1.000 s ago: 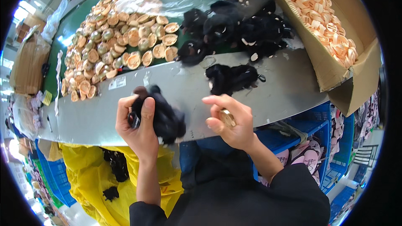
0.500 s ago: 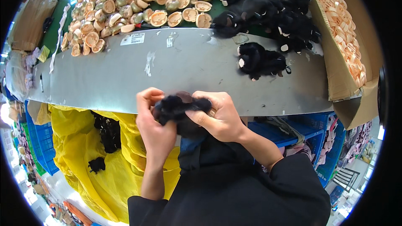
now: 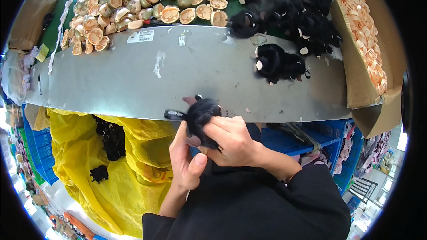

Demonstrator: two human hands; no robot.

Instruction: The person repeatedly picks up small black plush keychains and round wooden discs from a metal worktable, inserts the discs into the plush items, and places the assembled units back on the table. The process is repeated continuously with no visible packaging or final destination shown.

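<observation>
A small black plush toy [image 3: 202, 114] with brownish ears and a black loop strap [image 3: 175, 114] is held over the table's near edge. My right hand [image 3: 231, 140] grips its body from the right, fingers and thumb closed on the fur. Below and to the left, my left hand [image 3: 184, 164] touches the plush's lower side; its thumb stands away and its fingers lie behind the toy, partly hidden. Further back on the grey metal tabletop [image 3: 133, 75] lies another black plush [image 3: 280, 64] with pale patches and a loop.
A heap of peach plastic shell halves [image 3: 133, 4] covers the back left, with more black plush toys [image 3: 284, 11] at the back right. On the right stands a cardboard box [image 3: 367, 89] of peach curved pieces. Yellow sheeting [image 3: 84, 160] holding black plush hangs below left; blue crates [image 3: 302, 142] sit below right.
The plush has been turned in my hands, so its ears and strap now show. My left hand has shifted right and down, its thumb off the fur; my right hand keeps hold.
</observation>
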